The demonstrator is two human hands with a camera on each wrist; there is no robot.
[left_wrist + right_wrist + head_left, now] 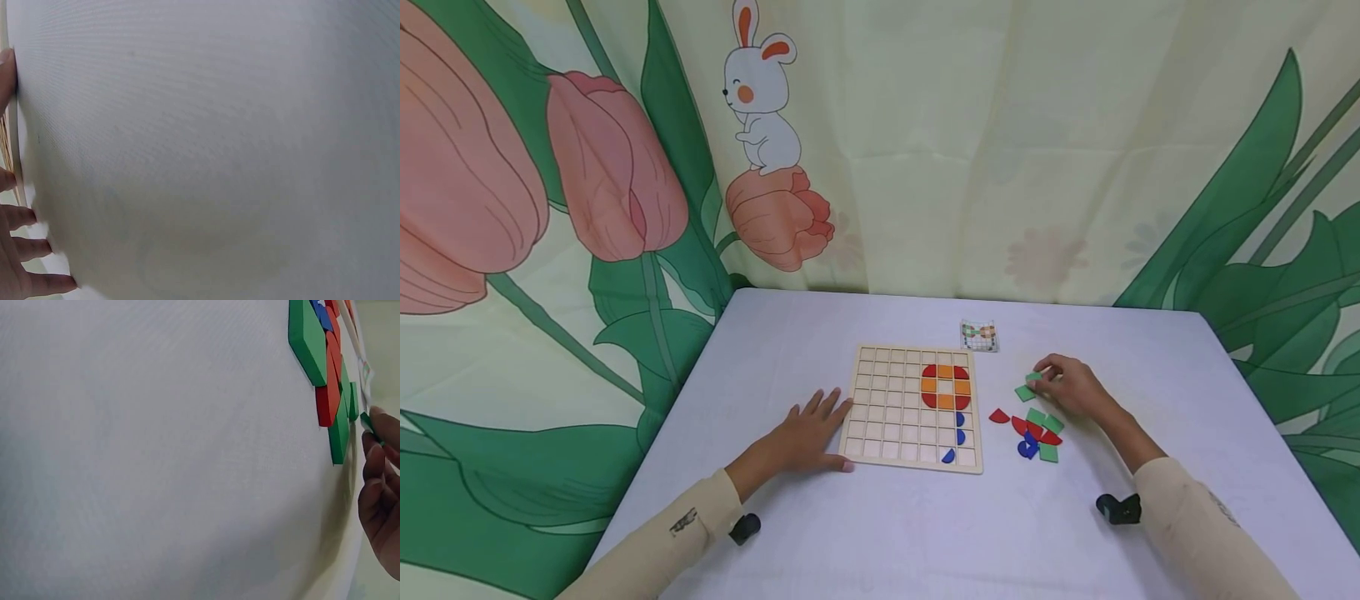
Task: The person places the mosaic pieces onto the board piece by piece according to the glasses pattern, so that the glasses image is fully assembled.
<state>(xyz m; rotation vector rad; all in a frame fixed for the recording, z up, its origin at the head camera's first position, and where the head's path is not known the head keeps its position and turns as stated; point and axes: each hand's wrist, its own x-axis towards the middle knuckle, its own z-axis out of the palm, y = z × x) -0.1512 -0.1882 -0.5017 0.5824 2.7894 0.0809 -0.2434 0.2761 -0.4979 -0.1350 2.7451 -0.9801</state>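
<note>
A wooden grid board (887, 421) lies flat on the table. On its right side, red quarter-round and orange square pieces form a ring (946, 372), with several blue pieces (960, 437) below. My left hand (805, 437) rests beside the board with fingers spread, the fingertips and thumb at its left edge. Between thumb and fingers my right hand (1071, 387) pinches a green square tile (370, 427), just above the table right of the board. Close under it lies another green square (1024, 393).
Loose red, green and blue pieces (1033, 432) lie in a pile right of the board, some overlapping. A small pattern card (979, 336) lies behind the board's far right corner. The white-covered table (797, 325) ends at a printed curtain.
</note>
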